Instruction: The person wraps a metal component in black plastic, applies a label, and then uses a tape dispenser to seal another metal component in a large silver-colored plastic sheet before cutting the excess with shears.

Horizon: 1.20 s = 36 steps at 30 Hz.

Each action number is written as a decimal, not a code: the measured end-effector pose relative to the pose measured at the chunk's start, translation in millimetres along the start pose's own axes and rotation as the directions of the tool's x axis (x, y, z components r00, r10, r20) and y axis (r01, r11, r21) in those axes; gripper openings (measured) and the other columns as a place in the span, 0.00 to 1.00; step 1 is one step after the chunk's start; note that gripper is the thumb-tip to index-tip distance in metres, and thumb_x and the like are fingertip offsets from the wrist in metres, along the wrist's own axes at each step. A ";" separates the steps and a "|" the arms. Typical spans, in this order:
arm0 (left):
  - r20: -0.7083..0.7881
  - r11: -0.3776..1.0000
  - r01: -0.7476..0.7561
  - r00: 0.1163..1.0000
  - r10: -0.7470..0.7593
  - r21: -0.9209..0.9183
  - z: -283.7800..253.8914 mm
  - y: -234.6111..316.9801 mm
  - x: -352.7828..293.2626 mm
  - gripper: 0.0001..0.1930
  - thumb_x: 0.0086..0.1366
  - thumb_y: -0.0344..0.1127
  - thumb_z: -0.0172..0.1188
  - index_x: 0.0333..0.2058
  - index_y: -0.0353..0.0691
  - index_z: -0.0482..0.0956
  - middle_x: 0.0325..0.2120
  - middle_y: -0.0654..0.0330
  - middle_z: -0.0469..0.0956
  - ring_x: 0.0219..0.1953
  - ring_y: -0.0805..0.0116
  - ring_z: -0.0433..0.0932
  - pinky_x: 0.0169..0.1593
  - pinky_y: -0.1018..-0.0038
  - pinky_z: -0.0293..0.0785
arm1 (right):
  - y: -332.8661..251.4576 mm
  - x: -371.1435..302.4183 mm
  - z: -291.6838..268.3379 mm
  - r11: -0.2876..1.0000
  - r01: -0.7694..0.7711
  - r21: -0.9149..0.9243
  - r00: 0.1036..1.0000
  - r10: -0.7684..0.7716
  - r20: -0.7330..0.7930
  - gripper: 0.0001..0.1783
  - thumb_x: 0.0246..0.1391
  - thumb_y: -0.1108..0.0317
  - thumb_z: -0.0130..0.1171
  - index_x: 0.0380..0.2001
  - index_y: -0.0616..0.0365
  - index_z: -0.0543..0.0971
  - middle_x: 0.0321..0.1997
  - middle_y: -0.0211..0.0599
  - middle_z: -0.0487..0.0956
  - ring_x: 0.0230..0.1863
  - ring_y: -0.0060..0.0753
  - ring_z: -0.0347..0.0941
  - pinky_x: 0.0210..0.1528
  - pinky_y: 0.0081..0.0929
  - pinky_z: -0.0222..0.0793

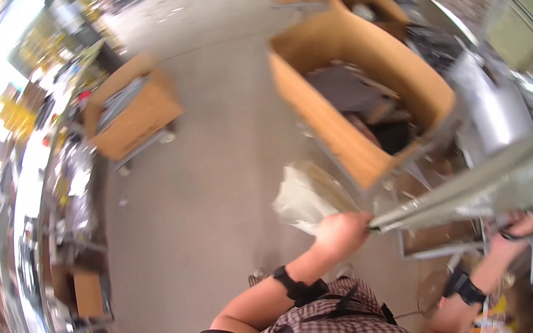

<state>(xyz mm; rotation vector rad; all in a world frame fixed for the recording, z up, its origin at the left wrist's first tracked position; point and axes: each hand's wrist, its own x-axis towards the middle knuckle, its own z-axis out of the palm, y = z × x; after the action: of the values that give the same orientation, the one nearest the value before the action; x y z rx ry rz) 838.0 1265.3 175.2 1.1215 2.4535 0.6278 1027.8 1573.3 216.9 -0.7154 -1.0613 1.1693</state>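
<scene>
My left hand [343, 234] is closed round a gathered pale green plastic sheet [495, 183]. From the fist the sheet stretches tautly to the right edge of the view. Its loose, crumpled end sticks out past my fist over the floor. My right hand [525, 226] is at the lower right, just under the stretched sheet, with its fingers bent. A dark loop shows against that hand; blur hides what it belongs to. Both forearms wear black straps.
Ahead to the right stands a large open cardboard box [321, 111] with dark flat pieces inside. Another cardboard box [134, 135] rests on a wheeled cart to the left. Cluttered shelving lines the left side. A silvery roll [501, 116] stands at the right, beside a metal frame.
</scene>
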 end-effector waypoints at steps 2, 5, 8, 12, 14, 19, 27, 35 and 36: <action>-0.096 0.997 -0.078 0.992 0.079 0.009 -3.5 -34.4 -27.5 0.08 0.51 0.39 0.57 0.31 0.49 0.73 0.18 0.61 0.74 0.24 0.60 0.76 0.25 0.65 0.71 | -27.2 4.3 -3.3 0.998 0.057 0.007 0.998 -0.057 -0.017 0.38 0.49 0.37 0.50 0.47 0.61 0.68 0.40 0.35 0.70 0.41 0.27 0.66 0.43 0.26 0.64; -0.187 0.997 -0.054 0.980 0.065 0.062 -16.8 -96.6 -78.9 0.08 0.51 0.38 0.57 0.31 0.47 0.73 0.17 0.62 0.73 0.23 0.62 0.76 0.24 0.66 0.72 | -19.4 19.8 -15.0 0.982 0.106 -0.159 0.994 -0.108 -0.006 0.39 0.48 0.38 0.52 0.49 0.65 0.67 0.44 0.39 0.70 0.45 0.31 0.65 0.48 0.28 0.62; -0.260 0.992 -0.050 0.962 0.078 0.112 -27.2 -169.4 -136.2 0.09 0.51 0.37 0.57 0.32 0.46 0.72 0.18 0.62 0.72 0.22 0.62 0.76 0.24 0.67 0.73 | -6.6 17.9 0.4 0.942 0.149 -0.302 0.989 -0.148 0.027 0.40 0.48 0.40 0.54 0.50 0.68 0.66 0.47 0.42 0.70 0.48 0.34 0.65 0.53 0.30 0.60; -0.342 0.982 0.080 0.940 -0.017 0.172 -59.1 -285.0 -222.8 0.05 0.53 0.34 0.51 0.30 0.46 0.70 0.20 0.63 0.72 0.23 0.61 0.77 0.26 0.68 0.74 | -9.1 -26.8 75.6 0.993 -0.003 -0.115 1.000 0.000 -0.030 0.44 0.43 0.45 0.62 0.46 0.80 0.66 0.50 0.46 0.69 0.47 0.36 0.67 0.52 0.31 0.63; -0.308 0.955 0.248 0.932 -0.190 0.165 -73.0 -344.5 -266.5 0.04 0.53 0.34 0.50 0.30 0.47 0.71 0.23 0.61 0.73 0.28 0.59 0.77 0.30 0.65 0.74 | -15.1 -71.8 121.7 0.990 -0.025 -0.139 0.998 0.017 -0.061 0.43 0.42 0.46 0.63 0.44 0.80 0.67 0.48 0.47 0.70 0.45 0.35 0.68 0.50 0.31 0.65; -0.563 0.845 0.519 0.740 -0.368 0.130 -89.0 -497.9 -393.4 0.06 0.44 0.32 0.56 0.24 0.49 0.73 0.20 0.63 0.71 0.25 0.62 0.75 0.28 0.66 0.71 | 29.3 -132.5 210.3 0.911 -0.002 -0.412 1.000 0.012 0.022 0.29 0.42 0.60 0.66 0.39 0.77 0.72 0.42 0.47 0.74 0.38 0.37 0.71 0.43 0.31 0.70; -0.741 0.523 0.848 0.406 -0.535 0.086 -168.8 -609.6 -543.6 0.07 0.39 0.29 0.56 0.22 0.47 0.74 0.33 0.67 0.75 0.42 0.63 0.70 0.54 0.60 0.59 | 156.4 -436.4 448.7 0.823 0.294 -0.486 0.914 -0.094 0.394 0.18 0.43 0.73 0.58 0.36 0.76 0.69 0.37 0.50 0.74 0.33 0.37 0.72 0.36 0.36 0.71; -0.875 0.144 0.988 0.117 -0.470 0.055 -322.9 -577.7 -650.1 0.07 0.43 0.32 0.53 0.25 0.44 0.75 0.16 0.63 0.71 0.21 0.64 0.72 0.45 0.64 0.69 | 255.1 -665.5 659.6 0.920 0.201 -0.335 0.790 0.051 0.612 0.16 0.45 0.77 0.57 0.38 0.73 0.69 0.39 0.45 0.73 0.35 0.34 0.71 0.39 0.29 0.70; -0.881 0.052 0.995 0.100 -0.463 0.086 -345.3 -575.8 -663.7 0.09 0.44 0.33 0.53 0.27 0.43 0.75 0.15 0.63 0.70 0.20 0.64 0.70 0.47 0.62 0.67 | 259.5 -704.2 684.0 0.966 0.026 -0.257 0.741 0.154 0.653 0.17 0.44 0.77 0.57 0.39 0.71 0.68 0.41 0.45 0.72 0.35 0.35 0.71 0.39 0.31 0.70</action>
<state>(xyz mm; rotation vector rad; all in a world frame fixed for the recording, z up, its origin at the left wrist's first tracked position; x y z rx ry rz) 722.3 331.4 250.6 -0.9223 3.3946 -0.5755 271.6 919.1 39.7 -0.5229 -1.8357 1.4133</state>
